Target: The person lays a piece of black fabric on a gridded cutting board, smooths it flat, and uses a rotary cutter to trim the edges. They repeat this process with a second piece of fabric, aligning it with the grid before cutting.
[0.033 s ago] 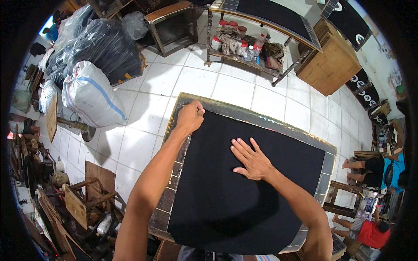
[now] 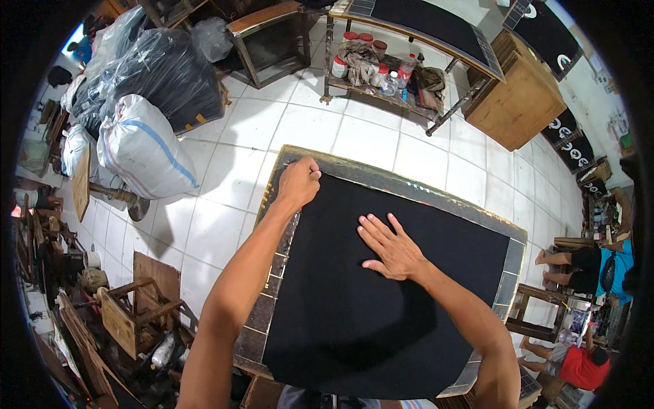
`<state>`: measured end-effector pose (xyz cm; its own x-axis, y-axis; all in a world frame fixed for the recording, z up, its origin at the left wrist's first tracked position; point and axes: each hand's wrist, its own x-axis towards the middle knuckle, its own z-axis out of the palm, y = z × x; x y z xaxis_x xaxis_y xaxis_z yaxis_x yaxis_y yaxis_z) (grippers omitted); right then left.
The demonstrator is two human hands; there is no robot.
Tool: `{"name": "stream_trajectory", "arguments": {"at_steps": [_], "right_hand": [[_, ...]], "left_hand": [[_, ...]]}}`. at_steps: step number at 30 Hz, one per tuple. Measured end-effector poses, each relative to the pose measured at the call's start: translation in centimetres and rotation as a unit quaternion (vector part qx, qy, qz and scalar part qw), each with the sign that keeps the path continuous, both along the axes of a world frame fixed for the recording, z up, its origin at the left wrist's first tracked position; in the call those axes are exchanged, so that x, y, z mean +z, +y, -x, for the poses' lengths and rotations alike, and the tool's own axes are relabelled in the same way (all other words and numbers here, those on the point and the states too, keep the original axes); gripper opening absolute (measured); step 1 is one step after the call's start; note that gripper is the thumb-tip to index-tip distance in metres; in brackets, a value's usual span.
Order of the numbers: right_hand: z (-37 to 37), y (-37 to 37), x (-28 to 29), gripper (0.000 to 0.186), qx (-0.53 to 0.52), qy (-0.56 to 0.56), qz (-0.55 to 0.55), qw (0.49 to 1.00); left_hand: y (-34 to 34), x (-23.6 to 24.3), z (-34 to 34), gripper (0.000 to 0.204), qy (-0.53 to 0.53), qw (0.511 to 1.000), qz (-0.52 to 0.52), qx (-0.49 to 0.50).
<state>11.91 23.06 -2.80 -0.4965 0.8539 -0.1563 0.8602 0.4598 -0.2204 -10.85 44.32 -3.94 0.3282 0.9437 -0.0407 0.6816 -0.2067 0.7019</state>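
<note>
A black cloth (image 2: pixel 340 293) lies spread over a dark board (image 2: pixel 409 187) with worn edges and pale lines marked along its sides. At the cloth's far left corner, my left hand (image 2: pixel 300 183) is closed with the fingertips pinching its edge; the pinched bit itself is hidden. My right hand (image 2: pixel 393 249) rests palm down on the cloth's upper middle, fingers spread and holding nothing.
Beyond a tiled floor (image 2: pixel 313 133) stands a table (image 2: pixel 490 65) with jars and rags on its lower shelf. A stuffed white sack (image 2: pixel 143 153) and plastic-wrapped bundles (image 2: pixel 157 75) sit far left. A wooden stool (image 2: pixel 129 317) is at left. Two people (image 2: pixel 582 368) are at right.
My right hand has slid very slightly left on the cloth. My left hand stays at the corner.
</note>
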Motion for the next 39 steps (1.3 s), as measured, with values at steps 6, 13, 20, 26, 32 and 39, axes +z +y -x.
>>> {"name": "stream_trajectory", "arguments": {"at_steps": [6, 13, 20, 26, 32, 39], "right_hand": [[3.2, 6.9, -1.3, 0.079, 0.011, 0.008, -0.016, 1.0], [5.3, 11.9, -1.7, 0.075, -0.014, -0.008, -0.04, 0.999], [6.5, 13.7, -2.1, 0.074, -0.023, 0.009, -0.08, 0.996], [7.2, 14.9, -2.7, 0.053, -0.113, 0.079, -0.163, 0.977], [6.9, 15.2, -2.3, 0.024, -0.223, 0.196, -0.142, 0.944], [6.2, 14.8, -3.8, 0.01, -0.22, 0.22, -0.179, 0.933]], "left_hand": [[0.1, -0.6, -0.4, 0.014, -0.028, 0.999, -0.02, 0.027], [-2.7, 0.7, 0.7, 0.024, -0.018, 0.992, 0.046, 0.117], [-4.7, 0.8, 2.0, 0.034, -0.035, 0.985, 0.093, 0.142], [-4.8, 0.9, 1.5, 0.035, -0.04, 0.979, 0.1, 0.176], [-2.9, -0.2, 0.6, 0.035, -0.096, 0.977, 0.1, 0.161], [-1.7, -0.5, -0.2, 0.031, -0.102, 0.978, 0.082, 0.165]]}}
